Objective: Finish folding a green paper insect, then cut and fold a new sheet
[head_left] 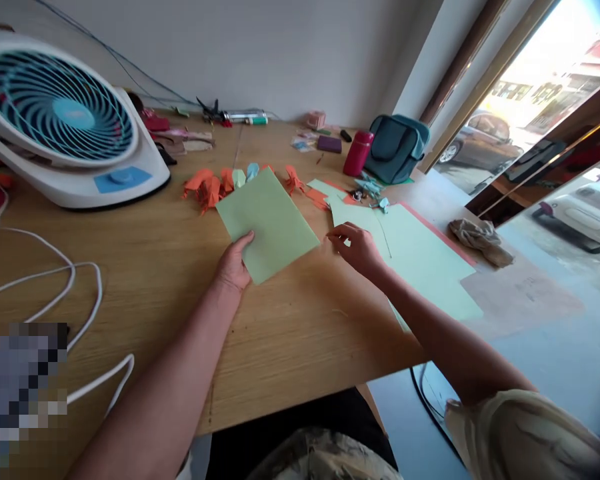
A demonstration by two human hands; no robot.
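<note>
A pale green sheet of paper [270, 227] is raised over the wooden table and tilted. My left hand [235, 263] grips its lower left edge, with the thumb on top and the other fingers hidden underneath. Just off the sheet's right corner is my right hand [353, 245], its thumb and fingers pinched together. Whatever sits in that pinch is blurred and too small to name. Beyond the sheet lie orange folded paper figures [210, 190] and a pale green folded piece [239, 178]. Larger green sheets [420, 250] spread out under and past my right forearm.
A white fan [75, 120] stands at the left, with a white cable [75, 267] looping over the table [280, 353]. At the back right are a pink bottle [359, 153] and a teal bag [397, 150]. A crumpled cloth [481, 242] lies far right.
</note>
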